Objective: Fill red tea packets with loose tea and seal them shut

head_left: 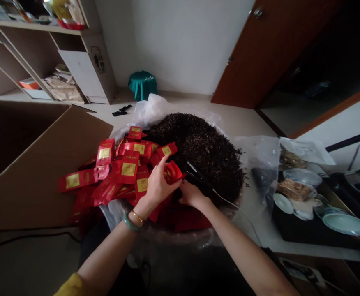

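My left hand (160, 183) is closed around a small red foil packet (173, 172), with the thumb and index finger spread along its sides. Close beside it, my right hand (192, 194) has curled fingers by the packet's lower right corner; its fingertips are partly hidden, so what they grip does not show. Just beyond the right hand lies a black two-armed flat iron (195, 172) with a pale cord, resting at the edge of a dark heap of dried tea leaves (211, 148). Many red packets with gold labels (128, 167) are piled left of my hands.
A large open cardboard box (50, 164) stands at the left. To the right, a dark tray (297, 234) carries a lidded bowl (301, 181) and small dishes. Clear plastic sheeting (257, 154) surrounds the heap. Behind are a teal-covered stool (143, 84), shelves and a brown door (266, 45).
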A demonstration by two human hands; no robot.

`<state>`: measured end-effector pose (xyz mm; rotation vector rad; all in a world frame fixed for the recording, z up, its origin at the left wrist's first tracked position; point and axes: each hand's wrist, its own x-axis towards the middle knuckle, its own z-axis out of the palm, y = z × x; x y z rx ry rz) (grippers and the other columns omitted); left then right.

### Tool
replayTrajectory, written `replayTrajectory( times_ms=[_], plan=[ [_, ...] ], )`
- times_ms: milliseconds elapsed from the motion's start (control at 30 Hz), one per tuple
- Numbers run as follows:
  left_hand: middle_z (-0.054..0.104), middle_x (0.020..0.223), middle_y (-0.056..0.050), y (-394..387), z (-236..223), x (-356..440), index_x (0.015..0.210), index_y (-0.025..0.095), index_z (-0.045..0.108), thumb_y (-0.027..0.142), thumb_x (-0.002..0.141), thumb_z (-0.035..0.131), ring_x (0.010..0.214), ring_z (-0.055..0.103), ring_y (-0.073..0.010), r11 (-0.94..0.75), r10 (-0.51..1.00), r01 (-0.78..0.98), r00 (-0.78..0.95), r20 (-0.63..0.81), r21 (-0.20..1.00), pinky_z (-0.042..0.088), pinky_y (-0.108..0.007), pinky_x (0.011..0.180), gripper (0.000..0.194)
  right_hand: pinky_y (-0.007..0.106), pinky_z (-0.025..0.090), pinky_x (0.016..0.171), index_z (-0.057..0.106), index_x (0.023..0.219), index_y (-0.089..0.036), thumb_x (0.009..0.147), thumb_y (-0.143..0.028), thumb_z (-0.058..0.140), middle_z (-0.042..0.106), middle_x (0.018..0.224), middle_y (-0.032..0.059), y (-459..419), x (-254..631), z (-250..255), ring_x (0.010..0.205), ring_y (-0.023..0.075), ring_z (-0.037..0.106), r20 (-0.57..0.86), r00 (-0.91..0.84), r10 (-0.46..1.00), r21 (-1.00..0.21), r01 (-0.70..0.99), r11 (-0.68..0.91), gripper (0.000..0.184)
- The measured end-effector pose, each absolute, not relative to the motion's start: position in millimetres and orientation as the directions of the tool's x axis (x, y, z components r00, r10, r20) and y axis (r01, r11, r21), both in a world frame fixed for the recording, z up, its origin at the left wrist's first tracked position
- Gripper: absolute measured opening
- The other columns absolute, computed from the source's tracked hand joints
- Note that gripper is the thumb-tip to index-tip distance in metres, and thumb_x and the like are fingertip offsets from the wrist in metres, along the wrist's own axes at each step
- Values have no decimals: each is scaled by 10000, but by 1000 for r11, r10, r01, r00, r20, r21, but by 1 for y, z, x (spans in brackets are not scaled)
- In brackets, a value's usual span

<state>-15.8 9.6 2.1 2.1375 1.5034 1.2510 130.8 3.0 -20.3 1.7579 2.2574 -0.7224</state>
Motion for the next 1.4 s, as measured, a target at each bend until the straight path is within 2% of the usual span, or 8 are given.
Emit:
replayTrajectory(
  times_ms=[267,433,567,700,867,1033,1233,1400],
  plan=[
    [502,1107,-78,7,8,-22,1257,263,475,306,775,652,960,590,-210,-540,807,752,334,488,379,548,-292,715,515,277,445,735,643,958,-190,695,-120,589,663,957,65,7,156,-11,889,207,630,-322,-284,903,-355,920,163,278],
    [482,1227,-111,7,6,-22,1168,222,487,324,788,649,954,626,-223,-538,809,761,344,477,363,557,-276,618,426,240,462,620,599,818,-184,682,-182,598,622,725,-26,14,183,39,633,133,601,-43,-197,979,-760,643,96,136],
    [485,1265,-123,9,2,-22,1154,217,461,307,796,648,942,642,-223,-550,808,752,368,461,364,562,-288,615,414,229,474,545,582,826,-185,681,-243,612,592,684,-43,20,174,81,543,112,581,50,-220,974,-899,415,140,159],
    [495,1271,-134,11,0,-23,1147,207,442,307,795,652,937,651,-228,-559,803,742,376,462,369,565,-305,634,422,227,504,638,635,834,-177,665,-174,622,652,752,-16,26,149,95,669,124,625,145,-292,945,-836,475,275,170],
    [515,1250,-117,11,0,-22,1118,214,446,291,787,664,917,662,-217,-538,814,750,344,469,385,559,-290,623,404,220,539,630,640,1080,-196,675,-103,628,676,950,32,25,141,93,663,113,667,68,-286,956,-819,531,218,415],
    [517,1256,-142,11,-3,-22,1112,201,429,277,794,648,939,653,-228,-566,788,719,329,521,403,554,-286,599,393,273,543,767,634,1092,-198,780,-96,546,710,923,48,13,141,100,817,163,695,73,-311,948,-699,662,271,340],
    [536,1229,-156,14,-12,-22,1252,181,346,145,805,524,1087,586,-240,-634,727,645,312,612,425,539,-370,821,482,371,504,825,329,1422,-147,798,-209,595,703,1042,142,3,122,85,950,268,667,-12,-480,877,-406,804,435,681],
    [569,1196,-151,17,-11,-20,1329,156,297,210,698,669,1034,592,-277,-520,823,677,234,517,521,513,-427,857,734,328,504,774,265,1448,-183,836,-102,460,723,934,71,10,122,70,821,206,675,38,-463,885,-459,779,427,647]
  ],
)
